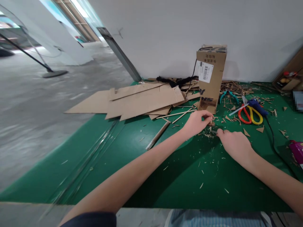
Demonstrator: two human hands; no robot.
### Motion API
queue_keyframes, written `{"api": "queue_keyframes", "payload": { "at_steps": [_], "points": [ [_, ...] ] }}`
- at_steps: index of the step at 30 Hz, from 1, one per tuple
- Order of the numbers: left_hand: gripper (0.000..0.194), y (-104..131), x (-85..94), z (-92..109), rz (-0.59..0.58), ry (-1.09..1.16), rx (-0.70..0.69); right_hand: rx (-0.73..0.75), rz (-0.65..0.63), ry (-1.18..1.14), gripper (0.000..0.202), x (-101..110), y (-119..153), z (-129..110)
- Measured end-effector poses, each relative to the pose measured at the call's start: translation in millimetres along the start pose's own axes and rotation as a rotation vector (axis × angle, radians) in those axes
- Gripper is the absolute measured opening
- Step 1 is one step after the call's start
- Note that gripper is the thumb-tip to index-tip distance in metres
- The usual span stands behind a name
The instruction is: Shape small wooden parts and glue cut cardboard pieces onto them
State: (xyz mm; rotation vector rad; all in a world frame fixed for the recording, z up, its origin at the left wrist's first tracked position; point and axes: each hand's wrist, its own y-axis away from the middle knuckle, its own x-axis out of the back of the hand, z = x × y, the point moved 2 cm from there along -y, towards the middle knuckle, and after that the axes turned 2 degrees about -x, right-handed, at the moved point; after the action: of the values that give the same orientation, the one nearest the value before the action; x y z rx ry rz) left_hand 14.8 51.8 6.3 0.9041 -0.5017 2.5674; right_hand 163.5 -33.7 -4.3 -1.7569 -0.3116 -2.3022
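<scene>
My left hand (199, 122) is closed in a pinch on a short, pale wooden stick (211, 120), held upright in front of the tall cardboard box (210, 82). Just to its right and nearer to me, my right hand (233, 143) is closed around a small blade (213, 132) whose tip points left toward the stick. The handle of the blade is hidden in my fingers. Fine wood shavings (208, 135) lie on the green table (180, 176) below the hands.
Flat cardboard sheets (142, 97), thin sticks (176, 114) and a rolled tube (158, 136) lie to the left. Right of the box are teal pliers (228, 94), red-and-yellow scissors (251, 115), a blue corded tool (258, 106) and cardboard scraps. A purple packet (297, 153) sits far right.
</scene>
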Motion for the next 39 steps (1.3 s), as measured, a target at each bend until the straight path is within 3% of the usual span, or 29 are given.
{"api": "queue_keyframes", "payload": {
  "at_steps": [9,15,18,24,32,39],
  "points": [
    [0.018,-1.4,0.2,-1.7,0.020,-0.014,-0.019,-0.022,-0.016,-0.014,0.022,-1.8,3.1,1.6],
    [0.019,-3.3,-0.4,-5.6,0.039,0.009,-0.002,-0.017,0.208,0.003,0.041,-1.2,-2.2,11.9],
    [0.017,-4.0,-1.2,-6.0,0.051,0.019,-0.003,0.019,0.260,-0.007,0.045,-1.9,-9.9,15.7],
    [0.018,-2.4,-0.6,-2.1,0.030,0.027,0.027,-0.014,0.213,0.006,0.043,-5.1,-16.6,15.3],
    [0.017,-1.6,0.5,-1.5,0.037,0.024,0.017,0.017,0.026,0.025,0.025,-2.2,-12.7,7.4],
    [0.013,-0.7,4.1,2.5,0.051,-0.017,0.006,0.016,0.149,0.016,0.040,-7.8,-8.6,11.2]
  ]
}}
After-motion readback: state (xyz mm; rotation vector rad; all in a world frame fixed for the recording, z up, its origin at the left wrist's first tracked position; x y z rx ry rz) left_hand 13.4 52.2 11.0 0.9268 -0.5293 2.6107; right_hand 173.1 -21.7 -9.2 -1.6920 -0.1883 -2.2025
